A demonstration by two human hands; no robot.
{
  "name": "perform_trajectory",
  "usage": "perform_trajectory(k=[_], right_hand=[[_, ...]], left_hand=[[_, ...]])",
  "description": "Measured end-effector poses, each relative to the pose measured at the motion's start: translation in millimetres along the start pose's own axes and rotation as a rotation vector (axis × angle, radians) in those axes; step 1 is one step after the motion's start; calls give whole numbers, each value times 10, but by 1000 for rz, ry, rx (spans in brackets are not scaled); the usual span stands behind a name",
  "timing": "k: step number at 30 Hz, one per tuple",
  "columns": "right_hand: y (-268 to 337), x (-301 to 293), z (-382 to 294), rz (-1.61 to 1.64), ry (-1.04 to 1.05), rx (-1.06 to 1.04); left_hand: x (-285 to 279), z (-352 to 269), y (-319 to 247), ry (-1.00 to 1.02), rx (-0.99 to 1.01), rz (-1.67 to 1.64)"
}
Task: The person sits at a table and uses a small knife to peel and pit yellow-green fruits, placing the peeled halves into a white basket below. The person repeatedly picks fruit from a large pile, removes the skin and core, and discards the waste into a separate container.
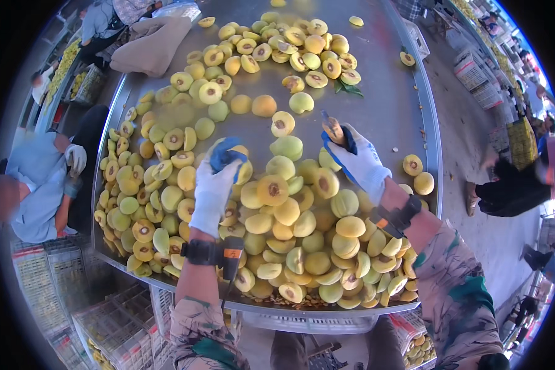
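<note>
My left hand (223, 169), in a white and blue work glove, is closed around a yellow fruit (239, 151) that shows partly between the fingers. In a matching glove, my right hand (355, 157) grips a small knife (333, 129) by its handle, the tip pointing away from me. Between and below the hands lies a heap of whole and halved yellow-green stone fruit (286, 212), perhaps peaches or apricots. Many halves (143, 230) show brown pit cavities. More halves (261, 52) are piled at the far side of the metal table (374, 69).
A raised metal rim (432, 115) borders the table. A brown cloth (152, 46) lies at its far left corner. Plastic crates (115, 319) stand at the lower left, and a white basket (305, 322) sits under the near edge. A person (41, 185) is at the left; others are around.
</note>
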State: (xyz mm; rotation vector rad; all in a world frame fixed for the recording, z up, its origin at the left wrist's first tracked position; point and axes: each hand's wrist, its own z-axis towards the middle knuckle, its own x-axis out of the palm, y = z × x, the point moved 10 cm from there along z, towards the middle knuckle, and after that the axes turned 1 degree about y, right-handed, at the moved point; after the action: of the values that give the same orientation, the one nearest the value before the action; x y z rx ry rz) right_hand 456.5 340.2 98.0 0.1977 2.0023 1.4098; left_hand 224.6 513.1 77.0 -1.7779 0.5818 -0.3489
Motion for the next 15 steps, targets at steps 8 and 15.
perform_trajectory(k=[8, 15], right_hand=[[-156, -7, -402, 424, -2, 177], [-637, -1308, -906, -232, -388, 243]], left_hand=[[355, -417, 171, 359, 154, 1119], [332, -408, 188, 356, 301, 922]])
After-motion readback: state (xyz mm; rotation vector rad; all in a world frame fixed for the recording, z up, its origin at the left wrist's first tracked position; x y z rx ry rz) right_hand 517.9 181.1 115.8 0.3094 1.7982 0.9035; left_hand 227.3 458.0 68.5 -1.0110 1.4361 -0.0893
